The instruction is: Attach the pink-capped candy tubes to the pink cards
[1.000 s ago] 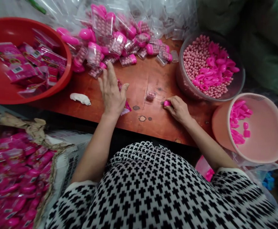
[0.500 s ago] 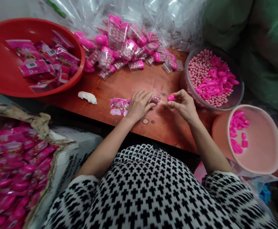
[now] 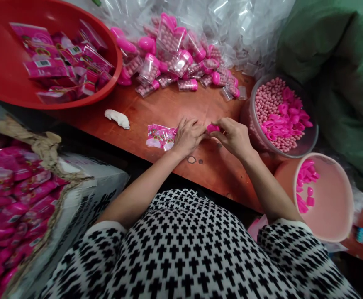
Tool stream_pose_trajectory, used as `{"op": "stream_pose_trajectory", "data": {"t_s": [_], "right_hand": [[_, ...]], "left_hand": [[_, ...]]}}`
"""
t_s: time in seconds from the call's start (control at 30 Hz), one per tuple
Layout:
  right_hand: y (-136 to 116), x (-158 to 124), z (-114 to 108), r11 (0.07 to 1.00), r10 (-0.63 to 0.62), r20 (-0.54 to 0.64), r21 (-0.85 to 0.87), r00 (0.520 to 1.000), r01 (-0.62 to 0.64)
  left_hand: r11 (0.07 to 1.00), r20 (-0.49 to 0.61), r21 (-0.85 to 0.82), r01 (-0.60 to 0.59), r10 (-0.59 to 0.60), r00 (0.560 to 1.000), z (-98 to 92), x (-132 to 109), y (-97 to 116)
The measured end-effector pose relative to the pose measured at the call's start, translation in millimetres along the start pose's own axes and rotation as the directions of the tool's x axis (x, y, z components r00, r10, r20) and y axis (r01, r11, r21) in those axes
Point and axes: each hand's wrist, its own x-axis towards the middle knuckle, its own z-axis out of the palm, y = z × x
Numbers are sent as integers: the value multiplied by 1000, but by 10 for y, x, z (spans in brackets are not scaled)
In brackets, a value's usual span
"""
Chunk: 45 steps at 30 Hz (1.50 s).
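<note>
I'm reading the clock from where my hands are meeting. At eight, a torn carton is brimming with pink packets; at ten, a red basin is holding a smaller batch. Toward nine, a white scrap is lying on the reddish table, and closer in, a printed pink wrapper is lying beside my left hand. Toward eleven, pink-capped clear containers are lying heaped, showing their beads. My left fingers are curling together; I can't tell what they're gripping, since they're hiding it. Just beside their tips, at the clock's centre, a pink cap is sitting clamped between the thumb and fingers of my right hand. Between two and three, a translucent bowl is holding beads and pink pieces; at four, a peach bucket is holding more pieces.
</note>
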Motion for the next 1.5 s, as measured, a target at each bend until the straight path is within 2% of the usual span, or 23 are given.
{"op": "stream_pose_trajectory", "data": {"t_s": [0.17, 0.3, 0.47, 0.63, 0.7, 0.83, 0.9, 0.97, 1.1, 1.2, 1.33, 1.5], "right_hand": [[64, 55, -44, 996, -90, 68, 4, 994, 90], [71, 74, -62, 992, -114, 123, -44, 986, 120], [-83, 80, -98, 970, -75, 239, -208, 968, 126], [-306, 75, -114, 872, 29, 343, -469, 939, 144], [-319, 76, -109, 857, 43, 361, -493, 932, 151], [-261, 102, -134, 885, 22, 376, -439, 926, 157], [-265, 125, -174, 864, 27, 391, -472, 920, 175], [-308, 148, -224, 810, 44, 447, -539, 894, 230], [-406, 159, -284, 690, 63, 583, -612, 810, 387], [-422, 123, -250, 641, 72, 627, -625, 776, 446], [-443, 49, -137, 600, 104, 587, -681, 803, 420], [-517, 6, -61, 549, 136, 540, -739, 830, 390]], "left_hand": [[998, -20, 53, -45, 47, 999, 4, -17, -1], [997, -27, 63, -38, 40, 999, -1, -26, 12], [999, -37, 36, -27, 29, 999, -10, -22, 12], [999, -36, 9, -39, 39, 999, 6, -27, 2], [999, -49, -1, -43, 43, 998, 11, -32, 4], [998, -76, -3, -64, 63, 995, 13, -25, 7], [997, -84, 4, -73, 73, 994, 15, -13, 4], [997, -88, 4, -77, 77, 993, 18, 1, 1], [996, -89, 14, -92, 93, 992, 2, 19, 7], [995, -62, 24, -94, 95, 994, -37, 21, 26], [996, -32, 16, -93, 93, 995, -82, 16, 45], [995, -86, -18, -101, 99, 991, -66, 4, 42]]}}
